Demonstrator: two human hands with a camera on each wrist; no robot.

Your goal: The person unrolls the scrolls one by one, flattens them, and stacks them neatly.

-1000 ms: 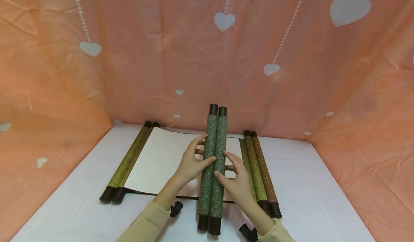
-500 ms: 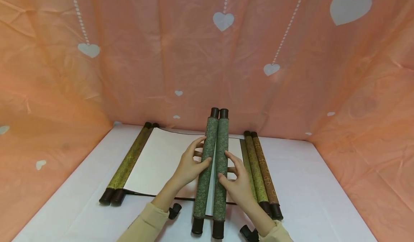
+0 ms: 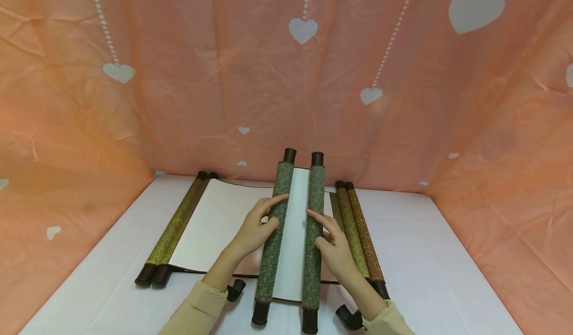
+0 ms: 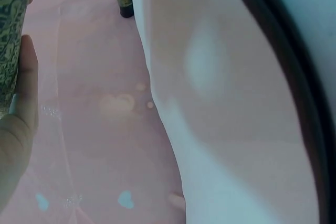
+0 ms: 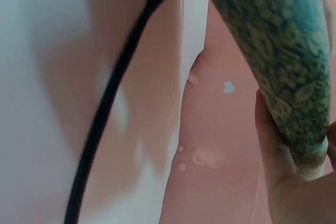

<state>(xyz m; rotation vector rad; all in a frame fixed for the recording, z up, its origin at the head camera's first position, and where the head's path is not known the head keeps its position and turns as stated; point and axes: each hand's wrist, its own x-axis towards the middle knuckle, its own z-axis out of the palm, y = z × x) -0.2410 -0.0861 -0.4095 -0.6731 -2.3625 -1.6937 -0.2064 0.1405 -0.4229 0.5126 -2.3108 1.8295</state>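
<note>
A small scroll covered in green patterned cloth (image 3: pixel 267 275) is held over a larger open scroll, its two rolls parted. My left hand (image 3: pixel 256 229) grips the left roll, thumb on top and index finger laid across it. My right hand (image 3: pixel 336 251) holds the right roll (image 3: pixel 312 280) in much the same way. Between the rolls runs a strip of white paper (image 3: pixel 290 255). In the right wrist view, fingers and thumb wrap the flowered green roll (image 5: pixel 289 56). The left wrist view catches the other roll (image 4: pixel 11 24) at its edge, with fingers (image 4: pixel 29 80) beside it.
Beneath lies the large scroll's white sheet (image 3: pixel 215 225), with yellow-green rolls (image 3: pixel 176 230) at its left. More yellow-green rolls (image 3: pixel 351 220) and a brown patterned roll (image 3: pixel 363 225) lie at the right. Pink cloth with hearts (image 3: pixel 250 76) hangs behind the white table (image 3: pixel 429 265).
The two green rolls were side by side and have been drawn apart, the left one leftward and the right one slightly rightward. White paper now shows between them.
</note>
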